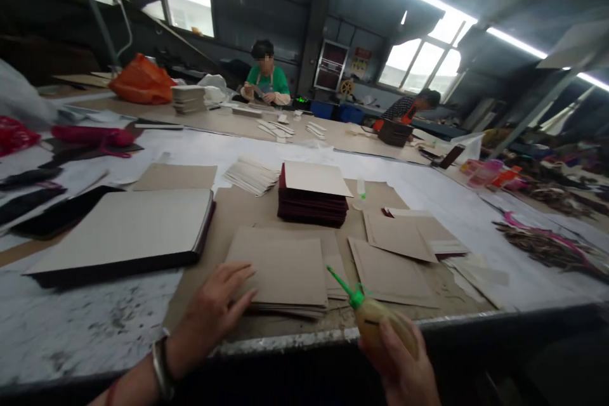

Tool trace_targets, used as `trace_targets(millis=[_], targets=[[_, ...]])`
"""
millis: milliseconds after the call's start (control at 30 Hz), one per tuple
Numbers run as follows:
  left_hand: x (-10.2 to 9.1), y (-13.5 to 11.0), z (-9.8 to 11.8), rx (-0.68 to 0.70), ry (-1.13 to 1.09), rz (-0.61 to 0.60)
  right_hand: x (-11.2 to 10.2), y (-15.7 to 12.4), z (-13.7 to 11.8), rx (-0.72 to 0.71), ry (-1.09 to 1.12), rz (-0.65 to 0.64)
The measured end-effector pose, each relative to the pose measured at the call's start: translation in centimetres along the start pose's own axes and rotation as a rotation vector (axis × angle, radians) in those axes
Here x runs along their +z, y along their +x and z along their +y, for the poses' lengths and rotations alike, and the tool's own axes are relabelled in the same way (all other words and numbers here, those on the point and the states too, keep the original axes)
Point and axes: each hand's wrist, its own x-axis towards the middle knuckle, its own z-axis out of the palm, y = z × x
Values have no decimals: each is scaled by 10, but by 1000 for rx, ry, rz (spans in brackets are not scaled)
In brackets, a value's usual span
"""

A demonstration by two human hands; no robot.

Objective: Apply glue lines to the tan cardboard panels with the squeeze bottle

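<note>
Grasping a translucent yellowish-brown squeeze bottle (373, 325) with a slender bright-green nozzle (340, 281), the person's right hand (410, 365) was closed around the bottle's body, just right of a flat stack of rectangular tan cardboard sheets (285, 273). The bottle's long axis ran aslant, the nozzle tip aimed forward and left toward the stack's right edge and the rounded base set back in the palm; a short dark mark showed on its side. Unclenched, the left hand (216, 301) lay with loosely extended fingers on the stack's left edge, while a pale-topped dark-maroon pile (311, 206) stood beyond the stack.
</note>
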Motion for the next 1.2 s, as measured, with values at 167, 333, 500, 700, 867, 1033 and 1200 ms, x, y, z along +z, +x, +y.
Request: trace_targets(millis=[167, 333, 500, 700, 867, 1033, 1200], targets=[[-21, -54, -58, 276, 366, 27, 90, 4, 5, -136, -388, -293], [-12, -53, -65, 292, 354, 100, 149, 15, 14, -413, -729, -434], [-7, -56, -67, 387, 385, 220, 178, 25, 20, -540, -857, -432], [-4, -60, -68, 403, 371, 243, 192, 33, 24, -564, -900, -472], [-8, -57, -62, 436, 386, 276, 196, 37, 24, -584, -931, -471], [-10, -56, -57, 448, 463, 282, 193, 34, 19, -552, -955, -524], [-11, -57, -55, 463, 504, 288, 193, 33, 20, -561, -963, -522]])
